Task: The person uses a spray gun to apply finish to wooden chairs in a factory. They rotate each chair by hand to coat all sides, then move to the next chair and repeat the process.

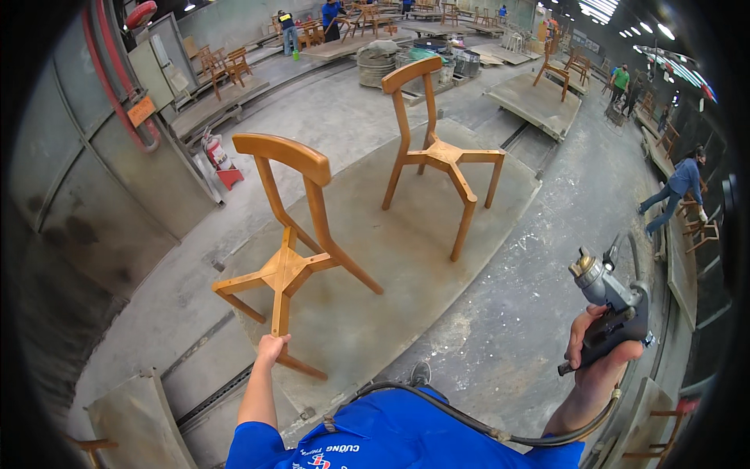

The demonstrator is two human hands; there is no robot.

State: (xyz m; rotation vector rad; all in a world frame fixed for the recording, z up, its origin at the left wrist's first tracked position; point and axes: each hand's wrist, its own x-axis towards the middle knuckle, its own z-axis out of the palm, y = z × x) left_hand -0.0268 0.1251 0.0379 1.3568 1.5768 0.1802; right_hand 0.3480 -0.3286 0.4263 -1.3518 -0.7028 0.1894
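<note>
My left hand (273,349) is closed on the front corner of a seatless wooden chair frame (285,272), where a leg meets a seat rail. This chair stands on a broad flat board (351,313), its curved backrest on the far side. A second chair frame of the same kind (445,152) stands farther back on the board. Out to the right, away from both chairs, my right hand (605,344) grips a spray gun (613,301) with a metal nozzle pointing up and away. From the gun a hose (484,426) loops across in front of my body.
A fire extinguisher (219,152) in a red stand is at the left, near a metal wall (101,156). Buckets (379,64) sit behind the chairs. Another board (535,105) carries a chair farther back. A person (681,187) bends over chairs at the right.
</note>
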